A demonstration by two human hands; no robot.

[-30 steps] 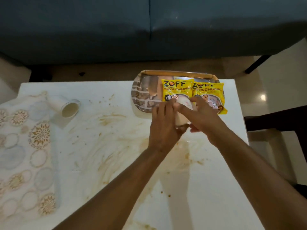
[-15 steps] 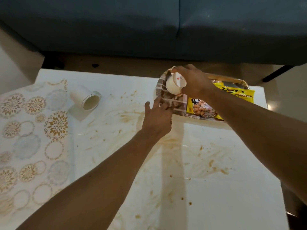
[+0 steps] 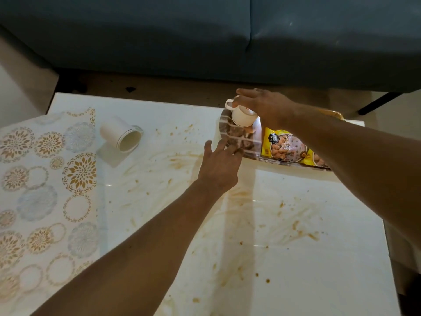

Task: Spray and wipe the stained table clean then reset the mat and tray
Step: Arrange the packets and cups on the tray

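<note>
Moved: right hand [image 3: 262, 106] has carried the white cup [image 3: 242, 116] further out over the tray's [image 3: 227, 128] far-left corner | Hidden: right forearm covers most of the tray and the yellow packets [image 3: 284, 144] | Hands: right grips the cup from above; left hand [image 3: 218, 165] is spread flat, fingertips at the tray's near rim; mat [image 3: 45, 190] lies left on the stained table [image 3: 296, 247].

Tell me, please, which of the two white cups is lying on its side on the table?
The white cup beside the patterned mat, its mouth facing the camera. The other cup is gripped by the right hand above the tray.
</note>
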